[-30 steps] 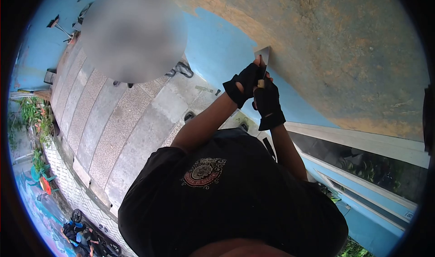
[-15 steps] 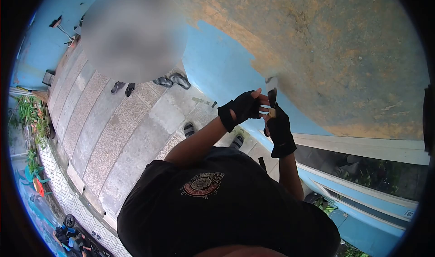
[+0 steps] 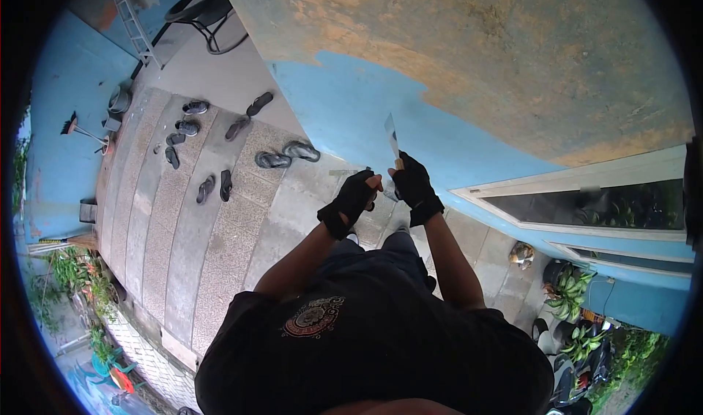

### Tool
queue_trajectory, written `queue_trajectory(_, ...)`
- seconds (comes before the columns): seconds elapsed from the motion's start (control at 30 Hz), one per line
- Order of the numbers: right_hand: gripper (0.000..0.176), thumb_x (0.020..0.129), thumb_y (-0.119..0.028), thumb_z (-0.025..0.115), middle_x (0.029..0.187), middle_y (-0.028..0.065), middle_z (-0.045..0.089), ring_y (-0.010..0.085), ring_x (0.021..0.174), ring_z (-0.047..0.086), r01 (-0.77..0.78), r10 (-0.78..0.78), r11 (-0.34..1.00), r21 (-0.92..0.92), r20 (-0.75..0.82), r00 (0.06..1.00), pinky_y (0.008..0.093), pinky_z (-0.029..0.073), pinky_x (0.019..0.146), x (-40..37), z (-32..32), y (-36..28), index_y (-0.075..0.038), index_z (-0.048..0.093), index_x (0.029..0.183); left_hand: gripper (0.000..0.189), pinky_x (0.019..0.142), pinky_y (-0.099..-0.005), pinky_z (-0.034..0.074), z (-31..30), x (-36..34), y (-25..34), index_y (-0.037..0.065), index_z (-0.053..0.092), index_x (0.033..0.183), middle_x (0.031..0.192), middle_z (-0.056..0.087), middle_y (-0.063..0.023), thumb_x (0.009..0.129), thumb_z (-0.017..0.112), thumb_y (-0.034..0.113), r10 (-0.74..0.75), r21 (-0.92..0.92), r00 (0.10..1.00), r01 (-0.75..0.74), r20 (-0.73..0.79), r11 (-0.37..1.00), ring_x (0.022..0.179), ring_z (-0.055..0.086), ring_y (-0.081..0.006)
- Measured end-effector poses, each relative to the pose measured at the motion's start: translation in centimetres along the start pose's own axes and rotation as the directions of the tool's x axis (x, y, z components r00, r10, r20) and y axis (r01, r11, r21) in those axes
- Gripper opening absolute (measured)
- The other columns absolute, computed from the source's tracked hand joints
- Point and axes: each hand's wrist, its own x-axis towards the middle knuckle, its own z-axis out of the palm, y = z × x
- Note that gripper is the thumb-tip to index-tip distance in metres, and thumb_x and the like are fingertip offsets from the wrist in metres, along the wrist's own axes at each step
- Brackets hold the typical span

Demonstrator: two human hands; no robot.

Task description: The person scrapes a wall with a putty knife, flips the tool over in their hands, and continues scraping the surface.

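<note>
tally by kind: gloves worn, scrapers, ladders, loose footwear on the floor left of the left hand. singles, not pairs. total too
Gloves: 2
Scraper: 1
Ladder: 1
Loose footwear: 10
Total: 14

Scraper handle [image 3: 399,164] mostly hidden by right grip [image 3: 414,184], shirt lettering [image 3: 315,318] unreadably small, ladder [image 3: 130,21] cropped above

Open air lies left of the left hand [image 3: 355,200], over the paved floor [image 3: 220,258], where grey sandals [image 3: 272,160] lie low. The wall [image 3: 351,100] bars the way ahead, and the window frame [image 3: 586,175] slants off beyond the right hand [image 3: 414,186]. A narrow gap parts the hands (the scraper [image 3: 392,132] juts up ahead); whether its blade touches the wall is hard to tell.
</note>
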Motion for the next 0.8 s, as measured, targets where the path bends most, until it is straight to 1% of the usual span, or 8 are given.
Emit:
queue_trajectory(0.03,0.055,0.086,-0.018,0.067,0.086,0.0122,0.066,0.0206,0.064,0.062,-0.197,0.194,0.973,0.124,0.039,0.98,0.0338,0.051,0.06,-1.4,-0.5,0.8,-0.005,0.051,0.137,0.028,0.045,-0.0242,0.029,-0.3,-0.9,-0.3,0.007,0.057,0.087,0.058,0.038,0.0056,0.097,0.054,0.033,-0.007,0.036,1.0,0.007,-0.011,0.999,0.047,0.034,-0.0058)
queue_trajectory(0.13,0.036,0.086,-0.011,0.066,0.063,0.0013,0.053,0.0117,0.046,0.05,-0.295,0.287,0.931,0.214,0.071,0.955,0.0291,0.041,0.043,-4.7,-1.9,2.4,-0.003,0.058,0.12,0.028,0.044,-0.0234,0.028,-1.4,-2.8,-1.0,0.005,0.058,0.09,0.058,0.038,0.0062,0.097,0.054,0.031,0.016,0.063,1.0,-0.015,-0.01,0.998,0.047,0.034,-0.0048)
queue_trajectory(0.33,0.012,0.088,-0.007,0.062,0.056,-0.0009,0.046,0.0103,0.038,0.044,-0.213,0.214,0.878,0.428,0.048,0.976,0.0276,0.038,0.036,-9.4,-1.6,0.5,-0.008,0.051,0.09,0.031,0.045,-0.0246,0.032,-0.5,-6.4,-2.1,0.0,0.059,0.1,0.059,0.042,0.0042,0.097,0.054,0.031,0.028,0.015,0.997,-0.027,-0.075,1.0,0.047,0.038,-0.0064)
queue_trajectory(0.4,0.011,0.088,-0.007,0.062,0.057,-0.0007,0.047,0.0105,0.038,0.044,-0.192,0.194,0.852,0.487,0.046,0.98,0.0278,0.038,0.036,-10.7,-0.6,-0.3,-0.008,0.051,0.091,0.032,0.048,-0.0261,0.039,0.3,-7.4,-3.0,0.0,0.06,0.104,0.062,0.051,0.0004,0.097,0.055,0.031,0.141,0.066,0.99,-0.141,-0.005,0.988,0.049,0.047,-0.0099)
queue_trajectory(0.47,0.016,0.09,-0.008,0.06,0.061,-0.0011,0.051,0.0089,0.044,0.049,-0.178,0.168,0.854,0.489,0.064,0.984,0.0266,0.039,0.04,-12.4,0.4,-0.5,-0.005,0.056,0.105,0.035,0.053,-0.0271,0.046,1.0,-8.7,-3.9,0.0,0.059,0.108,0.071,0.062,-0.0052,0.097,0.056,0.033,0.054,0.086,0.999,-0.053,-0.009,0.995,0.056,0.058,-0.0139)
queue_trajectory(0.57,0.014,0.09,-0.008,0.06,0.064,-0.0003,0.053,0.0092,0.046,0.051,-0.187,0.202,0.859,0.477,0.021,0.979,0.0262,0.04,0.042,-15.9,1.9,-1.8,-0.005,0.056,0.103,0.032,0.065,-0.0279,0.053,2.3,-10.9,-5.5,0.003,0.059,0.111,0.089,0.068,-0.0095,0.098,0.056,0.032,0.032,0.151,0.999,-0.035,0.02,0.988,0.075,0.067,-0.0169)
queue_trajectory(0.63,0.013,0.09,-0.009,0.06,0.067,0.0003,0.055,0.0096,0.051,0.054,-0.06,0.092,0.907,0.418,-0.057,0.994,0.0265,0.042,0.044,-18.1,2.8,-1.2,-0.005,0.056,0.101,0.03,0.067,-0.0289,0.053,2.7,-12.2,-7.5,0.004,0.058,0.113,0.094,0.068,-0.0093,0.098,0.056,0.031,0.014,0.121,0.999,-0.018,0.033,0.992,0.08,0.068,-0.0174)
queue_trajectory(0.8,0.016,0.088,-0.007,0.061,0.073,0.0026,0.059,0.0105,0.058,0.059,-0.106,0.157,0.907,0.407,-0.093,0.983,0.0268,0.047,0.052,-22.5,2.9,1.5,-0.005,0.058,0.103,0.027,0.072,-0.0315,0.054,3.5,-14.3,-9.2,0.008,0.053,0.112,0.105,0.065,-0.0068,0.098,0.056,0.031,-0.062,0.136,0.995,0.051,0.08,0.989,0.094,0.067,-0.0187)
